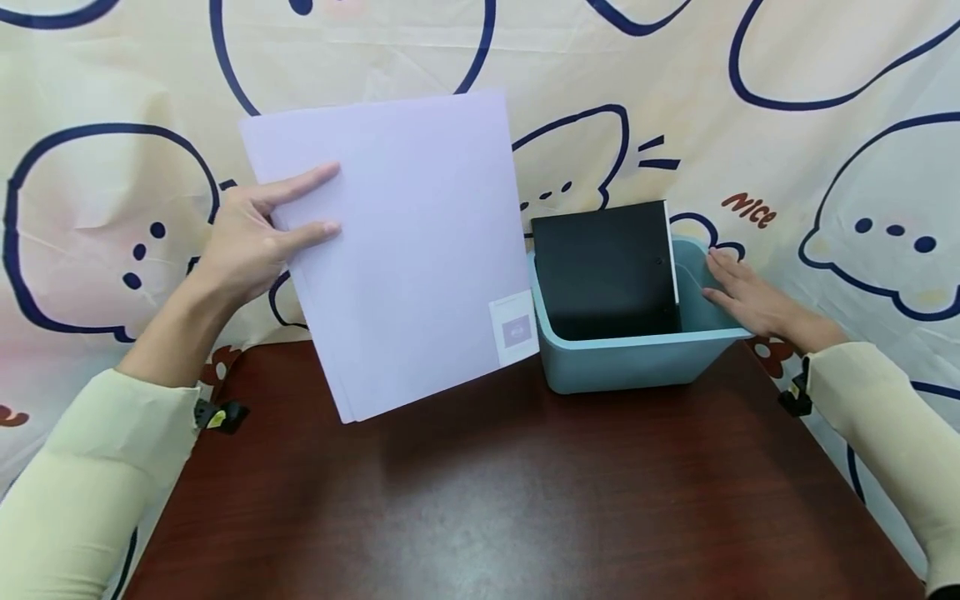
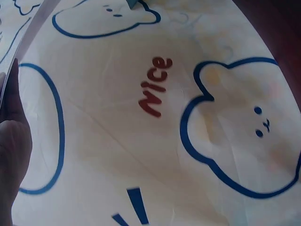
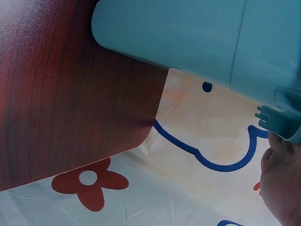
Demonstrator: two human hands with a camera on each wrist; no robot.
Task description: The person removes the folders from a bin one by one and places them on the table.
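A few large white sheets of paper [image 1: 405, 233], stacked together, are held up by my left hand [image 1: 251, 237] at their left edge. Two digits lie across the front face while the rest of the hand is behind. A small label [image 1: 516, 330] marks their lower right corner. In the left wrist view, part of that hand [image 2: 14, 150] shows beside the paper's thin edge. My right hand [image 1: 757, 304] grips the right rim of a light blue plastic bin [image 1: 622, 362]. From the right wrist, fingers [image 3: 273, 155] show beneath the bin's projecting lip [image 3: 282, 123].
A black flat folder-like item [image 1: 607, 271] with a white edge stands tilted inside the bin. The bin sits at the back right of a dark brown wooden table [image 1: 480, 492]. Behind hangs a cream cloth [image 1: 847, 150] printed with cartoon outlines.
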